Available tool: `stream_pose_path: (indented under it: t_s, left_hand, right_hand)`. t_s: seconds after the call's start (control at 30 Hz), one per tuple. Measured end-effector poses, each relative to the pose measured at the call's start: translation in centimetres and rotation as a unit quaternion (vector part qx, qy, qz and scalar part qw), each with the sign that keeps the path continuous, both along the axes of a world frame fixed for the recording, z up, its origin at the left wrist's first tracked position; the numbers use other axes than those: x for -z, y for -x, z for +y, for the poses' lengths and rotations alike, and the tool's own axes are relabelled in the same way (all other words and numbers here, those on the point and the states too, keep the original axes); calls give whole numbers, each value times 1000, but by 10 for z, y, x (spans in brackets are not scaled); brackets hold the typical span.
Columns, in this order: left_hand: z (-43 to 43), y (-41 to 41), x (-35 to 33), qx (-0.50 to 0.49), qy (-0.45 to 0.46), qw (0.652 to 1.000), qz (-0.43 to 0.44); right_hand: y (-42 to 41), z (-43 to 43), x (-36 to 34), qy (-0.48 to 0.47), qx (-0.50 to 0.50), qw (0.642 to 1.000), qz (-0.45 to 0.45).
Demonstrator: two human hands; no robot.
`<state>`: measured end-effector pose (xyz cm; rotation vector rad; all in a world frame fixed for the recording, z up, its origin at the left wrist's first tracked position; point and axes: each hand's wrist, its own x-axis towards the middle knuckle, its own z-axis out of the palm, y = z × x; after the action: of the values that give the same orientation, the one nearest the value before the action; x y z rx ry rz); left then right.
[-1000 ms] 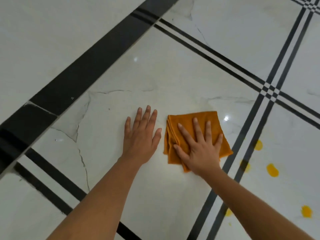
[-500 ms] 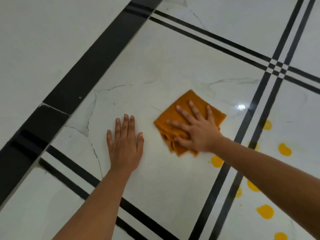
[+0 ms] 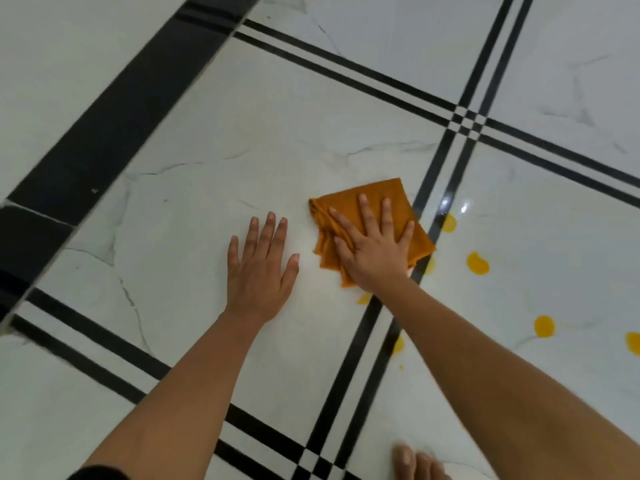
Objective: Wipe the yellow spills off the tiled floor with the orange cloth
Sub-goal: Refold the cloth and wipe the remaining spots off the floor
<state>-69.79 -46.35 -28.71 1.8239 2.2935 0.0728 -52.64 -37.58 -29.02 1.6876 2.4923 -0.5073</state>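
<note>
The right hand (image 3: 374, 251) presses flat on the folded orange cloth (image 3: 343, 202), fingers straight and spread, on the tiled floor (image 3: 207, 140). The left hand (image 3: 261, 268) rests flat on bare tile at the cloth's 9 o'clock, fingers straight, holding nothing. The tile under both hands looks clean, but most of the job seems left. Yellow spills (image 3: 478, 263) lie from the cloth's 3 o'clock to its 6 o'clock, the nearest just beside its edge, the others well apart from it.

likely a home: glossy marble floor tiles (image 3: 214, 140) with black borders (image 3: 104, 109).
</note>
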Motion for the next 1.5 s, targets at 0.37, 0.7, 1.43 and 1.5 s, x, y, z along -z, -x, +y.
stream_pose_path:
  t_s: [0.37, 0.7, 1.43, 1.5]
  left_hand:
    - [-28, -52, 7, 45, 21, 999, 12]
    - [-7, -83, 3, 68, 21, 997, 15]
    - [116, -225, 3, 84, 87, 993, 8]
    - [135, -226, 6, 73, 75, 994, 17]
  right_hand:
    - [-67, -33, 5, -33, -67, 997, -23]
    - [-93, -7, 4, -6, 1, 1000, -22]
    - [-215, 32, -63, 94, 144, 985, -25]
    - [-224, 34, -56, 84, 146, 985, -23]
